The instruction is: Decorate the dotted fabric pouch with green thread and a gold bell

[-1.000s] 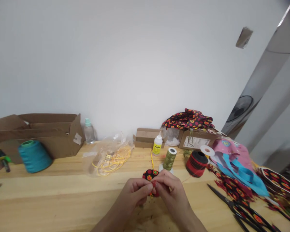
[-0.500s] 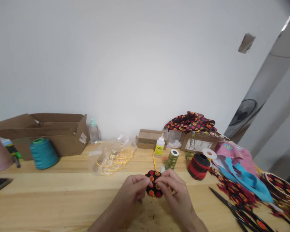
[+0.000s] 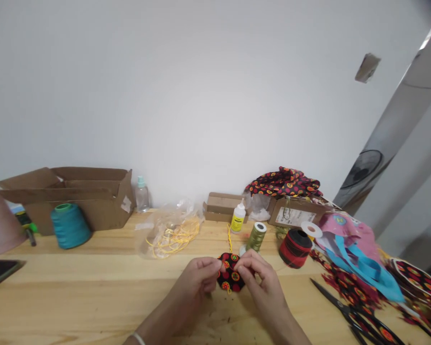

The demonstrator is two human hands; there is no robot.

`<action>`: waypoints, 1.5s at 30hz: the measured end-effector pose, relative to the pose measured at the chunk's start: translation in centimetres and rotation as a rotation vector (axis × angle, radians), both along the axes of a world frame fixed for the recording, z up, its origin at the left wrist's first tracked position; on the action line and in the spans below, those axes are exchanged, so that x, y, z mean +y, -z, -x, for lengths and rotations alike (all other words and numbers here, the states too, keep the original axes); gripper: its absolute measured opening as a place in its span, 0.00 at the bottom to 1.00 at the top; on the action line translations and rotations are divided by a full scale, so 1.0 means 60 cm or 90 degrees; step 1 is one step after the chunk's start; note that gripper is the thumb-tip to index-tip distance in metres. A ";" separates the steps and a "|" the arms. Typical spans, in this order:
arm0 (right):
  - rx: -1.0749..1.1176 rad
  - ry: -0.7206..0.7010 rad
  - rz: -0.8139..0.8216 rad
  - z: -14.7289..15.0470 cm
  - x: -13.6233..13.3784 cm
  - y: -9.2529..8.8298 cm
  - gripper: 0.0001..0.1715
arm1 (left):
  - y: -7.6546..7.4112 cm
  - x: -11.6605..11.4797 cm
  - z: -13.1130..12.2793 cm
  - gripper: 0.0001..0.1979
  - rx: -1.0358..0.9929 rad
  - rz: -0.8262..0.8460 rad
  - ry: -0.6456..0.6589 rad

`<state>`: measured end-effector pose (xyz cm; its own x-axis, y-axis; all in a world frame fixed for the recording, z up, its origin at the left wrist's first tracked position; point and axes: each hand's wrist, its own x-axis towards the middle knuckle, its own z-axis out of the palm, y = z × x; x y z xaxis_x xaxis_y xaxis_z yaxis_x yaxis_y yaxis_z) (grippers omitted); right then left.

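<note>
Between my two hands is a small, roundish black fabric piece (image 3: 230, 275) printed with red, yellow and green circles. A yellow cord (image 3: 230, 238) runs up from its top, and a small yellow loop (image 3: 229, 291) shows at its bottom. My left hand (image 3: 201, 278) pinches the piece's left edge between thumb and fingers. On the opposite edge, my right hand (image 3: 260, 278) pinches it near the upper right. Whether a needle or thread is in the fingertips is too small to tell. Just behind stands a green thread spool (image 3: 256, 235).
A white glue bottle (image 3: 238, 218), a red and black spool (image 3: 296, 248) and bagged yellow cord (image 3: 175, 237) lie beyond my hands. Black scissors (image 3: 352, 311) and fabric scraps (image 3: 355, 285) are at right. A teal thread cone (image 3: 70, 227), cardboard box (image 3: 107, 211) and phone (image 3: 2, 273) are left.
The view has shifted slightly, and the fingers of both hands have moved a little along the fabric piece's edges. More of its printed front shows between them.
</note>
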<state>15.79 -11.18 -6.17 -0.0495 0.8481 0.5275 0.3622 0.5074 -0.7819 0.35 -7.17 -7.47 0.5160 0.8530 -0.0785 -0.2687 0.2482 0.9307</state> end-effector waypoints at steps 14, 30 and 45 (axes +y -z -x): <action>0.171 0.079 0.010 -0.015 0.007 0.001 0.10 | 0.001 -0.002 0.005 0.13 0.038 0.000 0.003; 0.079 0.205 -0.085 -0.023 0.000 -0.001 0.10 | -0.007 0.004 0.005 0.14 -0.056 -0.052 -0.095; 0.035 -0.041 0.117 0.017 0.029 -0.033 0.07 | -0.020 -0.013 -0.005 0.14 0.122 -0.161 -0.077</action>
